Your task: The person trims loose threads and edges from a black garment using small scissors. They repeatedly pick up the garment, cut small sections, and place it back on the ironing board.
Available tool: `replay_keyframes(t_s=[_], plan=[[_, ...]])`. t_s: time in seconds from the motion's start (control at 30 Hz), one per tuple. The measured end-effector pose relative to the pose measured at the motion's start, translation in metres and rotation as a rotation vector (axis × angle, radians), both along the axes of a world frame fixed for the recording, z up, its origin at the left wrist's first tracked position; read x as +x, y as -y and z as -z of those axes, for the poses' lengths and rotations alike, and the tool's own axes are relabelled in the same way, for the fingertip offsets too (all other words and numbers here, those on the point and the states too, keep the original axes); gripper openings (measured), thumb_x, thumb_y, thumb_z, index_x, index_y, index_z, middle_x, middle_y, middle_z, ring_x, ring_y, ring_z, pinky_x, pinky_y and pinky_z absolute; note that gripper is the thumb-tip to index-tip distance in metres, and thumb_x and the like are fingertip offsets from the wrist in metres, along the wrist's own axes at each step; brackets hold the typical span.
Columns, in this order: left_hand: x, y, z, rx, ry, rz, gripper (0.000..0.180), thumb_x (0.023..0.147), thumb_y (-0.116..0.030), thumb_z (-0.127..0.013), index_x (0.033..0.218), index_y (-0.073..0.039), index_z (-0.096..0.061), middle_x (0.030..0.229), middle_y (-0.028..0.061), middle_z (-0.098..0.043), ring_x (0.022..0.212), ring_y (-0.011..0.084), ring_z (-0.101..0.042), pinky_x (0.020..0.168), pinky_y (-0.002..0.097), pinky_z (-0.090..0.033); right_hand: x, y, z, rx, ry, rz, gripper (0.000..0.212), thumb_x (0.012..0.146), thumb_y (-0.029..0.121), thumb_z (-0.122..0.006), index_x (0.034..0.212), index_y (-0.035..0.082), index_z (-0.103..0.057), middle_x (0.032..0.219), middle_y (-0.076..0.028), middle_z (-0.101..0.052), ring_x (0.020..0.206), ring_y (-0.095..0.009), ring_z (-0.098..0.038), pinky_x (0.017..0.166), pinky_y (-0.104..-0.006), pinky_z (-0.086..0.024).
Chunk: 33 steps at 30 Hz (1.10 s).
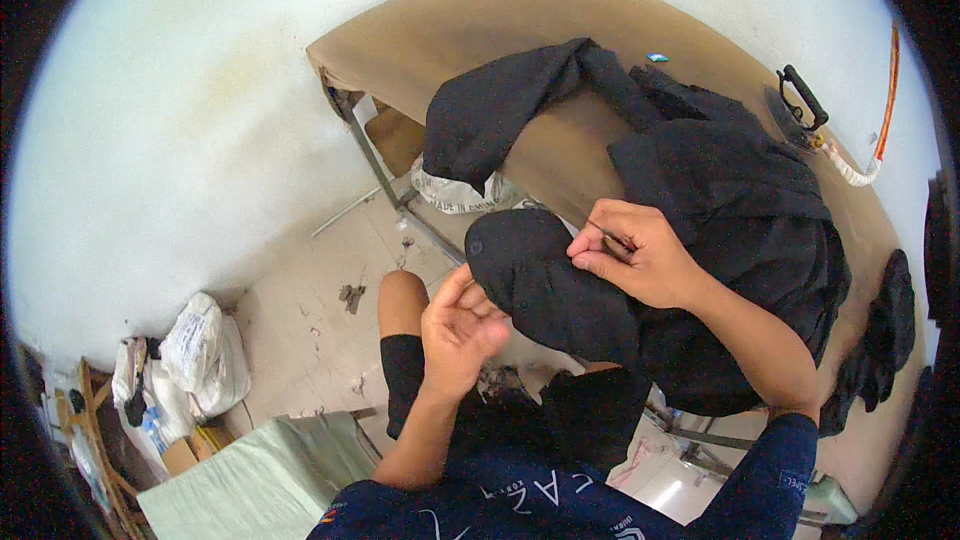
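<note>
A black cloth garment [730, 200] lies bunched over the near part of the table, and its rounded flap [545, 280] hangs out toward me. Near the flap's left end is a small round dark spot like a button [476, 248]. My left hand [460, 325], palm turned up, has its fingers curled at the flap's left edge, with the fingertips partly behind the cloth. Over the flap's upper right edge, my right hand [635, 252] is closed in a pinch. A thin dark tool [612, 237] shows between its fingers; its exact kind is unclear.
The brown-covered table [480, 15] stands against the wall. An iron [800, 110] rests at its right, its cord wrapped in white and orange. Another black cloth piece [510, 105] hangs over the table's edge. White sacks [205, 355] and a green-covered surface [265, 480] are at lower left.
</note>
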<state>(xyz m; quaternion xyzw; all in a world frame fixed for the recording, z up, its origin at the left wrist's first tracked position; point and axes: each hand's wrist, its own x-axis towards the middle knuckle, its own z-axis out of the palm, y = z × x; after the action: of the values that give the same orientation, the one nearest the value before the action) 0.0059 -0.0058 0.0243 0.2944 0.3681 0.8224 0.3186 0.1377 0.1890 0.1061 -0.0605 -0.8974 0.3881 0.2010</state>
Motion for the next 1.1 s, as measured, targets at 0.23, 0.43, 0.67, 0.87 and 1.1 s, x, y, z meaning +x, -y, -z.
replay_keyframes(t_s=[0.23, 0.43, 0.67, 0.87, 1.1], plan=[[0.016, -0.013, -0.003, -0.086, 0.06, -0.253, 0.017, 0.089, -0.007, -0.071, 0.101, 0.004, -0.069, 0.085, 0.0007, -0.066, 0.073, 0.003, -0.054, 0.067, 0.0188, -0.043, 0.007, 0.011, 0.006, 0.032, 0.045, 0.019, 0.022, 0.082, 0.014, -0.074, 0.101, 0.006, -0.066, 0.079, -0.007, -0.058, 0.068, -0.018, -0.058, 0.06, -0.0317, -0.048], [0.012, -0.009, -0.024, -0.2, -0.051, -0.112, 0.014, 0.088, -0.008, -0.072, 0.094, 0.004, -0.07, 0.074, -0.0014, -0.065, 0.063, 0.0023, -0.053, 0.057, 0.0178, -0.041, 0.013, 0.042, -0.051, 0.442, -0.063, 0.096, 0.044, 0.08, 0.027, -0.077, 0.121, 0.014, -0.065, 0.086, -0.007, -0.059, 0.069, -0.02, -0.06, 0.059, -0.0307, -0.05], [0.024, -0.016, -0.022, -0.182, -0.055, -0.044, 0.011, 0.088, -0.006, -0.07, 0.09, 0.004, -0.07, 0.073, 0.0011, -0.067, 0.062, 0.0029, -0.056, 0.056, 0.0179, -0.042, 0.02, 0.035, -0.032, 0.454, -0.203, 0.116, 0.021, 0.077, 0.02, -0.077, 0.097, 0.013, -0.074, 0.082, -0.001, -0.059, 0.061, -0.018, -0.059, 0.052, -0.0304, -0.048], [0.024, -0.026, -0.021, -0.169, 0.004, -0.035, 0.009, 0.087, -0.006, -0.071, 0.088, 0.003, -0.07, 0.072, 0.0009, -0.066, 0.061, 0.0035, -0.056, 0.056, 0.018, -0.042, 0.018, 0.037, -0.029, 0.461, -0.19, 0.168, 0.019, 0.076, 0.02, -0.077, 0.093, 0.013, -0.074, 0.08, -0.001, -0.059, 0.062, -0.018, -0.06, 0.052, -0.0301, -0.048], [0.026, -0.025, -0.018, -0.152, -0.017, -0.026, 0.01, 0.087, -0.007, -0.072, 0.088, 0.003, -0.069, 0.073, 0.0005, -0.066, 0.063, 0.003, -0.056, 0.057, 0.0177, -0.042, 0.02, 0.036, -0.026, 0.405, -0.15, 0.141, 0.03, 0.069, 0.01, -0.083, 0.097, 0.007, -0.074, 0.081, -0.006, -0.063, 0.063, -0.016, -0.061, 0.052, -0.0264, -0.047]])
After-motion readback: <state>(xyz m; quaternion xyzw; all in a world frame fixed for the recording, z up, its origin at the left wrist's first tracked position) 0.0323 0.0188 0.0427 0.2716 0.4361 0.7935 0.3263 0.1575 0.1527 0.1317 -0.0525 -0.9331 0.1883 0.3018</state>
